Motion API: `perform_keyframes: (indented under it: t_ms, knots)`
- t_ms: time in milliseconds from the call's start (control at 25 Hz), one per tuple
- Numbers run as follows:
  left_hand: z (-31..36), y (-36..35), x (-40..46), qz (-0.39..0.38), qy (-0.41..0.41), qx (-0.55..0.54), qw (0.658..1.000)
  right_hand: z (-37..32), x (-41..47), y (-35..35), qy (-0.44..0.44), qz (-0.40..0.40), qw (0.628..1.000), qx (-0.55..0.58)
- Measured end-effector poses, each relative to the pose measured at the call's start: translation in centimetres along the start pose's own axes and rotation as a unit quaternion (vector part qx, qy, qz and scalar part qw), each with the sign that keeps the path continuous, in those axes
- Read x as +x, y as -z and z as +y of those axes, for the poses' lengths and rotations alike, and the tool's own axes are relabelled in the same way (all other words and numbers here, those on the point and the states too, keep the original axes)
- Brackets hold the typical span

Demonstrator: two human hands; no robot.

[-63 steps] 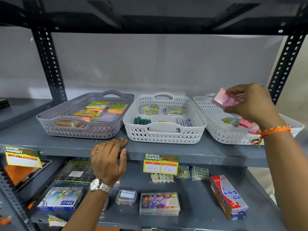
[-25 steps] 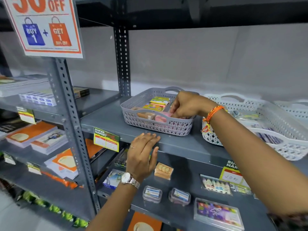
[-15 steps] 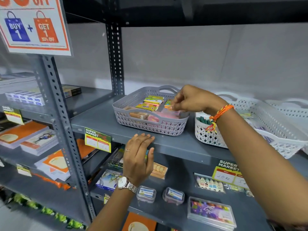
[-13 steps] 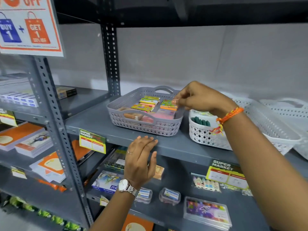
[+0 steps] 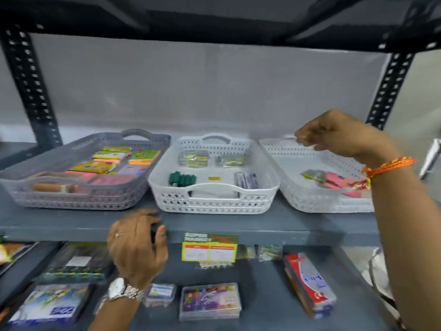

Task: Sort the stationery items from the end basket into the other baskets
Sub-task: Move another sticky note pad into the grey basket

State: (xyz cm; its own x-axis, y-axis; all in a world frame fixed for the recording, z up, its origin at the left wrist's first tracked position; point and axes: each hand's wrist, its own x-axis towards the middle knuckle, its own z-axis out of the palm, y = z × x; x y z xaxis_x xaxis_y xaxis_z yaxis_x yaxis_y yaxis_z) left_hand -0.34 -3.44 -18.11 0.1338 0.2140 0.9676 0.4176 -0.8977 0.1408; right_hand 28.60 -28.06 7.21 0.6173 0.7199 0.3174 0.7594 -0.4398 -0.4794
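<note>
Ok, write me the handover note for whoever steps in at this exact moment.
Right hand: loosely closed, apparently empty, above the right white basket.
Left hand: resting on the shelf edge, holding nothing.
Done: sticky-note packs lie in the grey basket, small items in the middle basket.
Left: pink pieces and a small packet remain in the right basket.

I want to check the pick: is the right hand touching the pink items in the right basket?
Apart. In the head view the right hand hovers above the back rim, while the pink items lie on the basket floor.
</note>
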Motion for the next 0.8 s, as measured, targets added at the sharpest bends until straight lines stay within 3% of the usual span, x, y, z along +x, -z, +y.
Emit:
perform_keyframes:
  t_ms: [240, 480, 680, 800]
  knots:
    - [0.7, -0.9, 0.1, 0.027, 0.01, 0.029, 0.999, 8.6, -1.3, 3.5, -0.149, -0.158, 0.974, -0.069]
    - [1.0, -1.1, 0.3, 0.033, 0.01, 0.028, 0.999, 12.3, -0.3, 2.4, -0.181, -0.243, 0.925, -0.229]
    - [1.1, -1.2, 0.5, 0.053, 0.003, 0.029, 0.998, 13.4, 0.4, 1.7, -0.171, -0.248, 0.92, -0.25]
    - [1.0, -1.5, 0.3, 0.061, 0.002, 0.038, 0.997, 13.5, 0.4, 1.5, -0.157, -0.189, 0.944, -0.221]
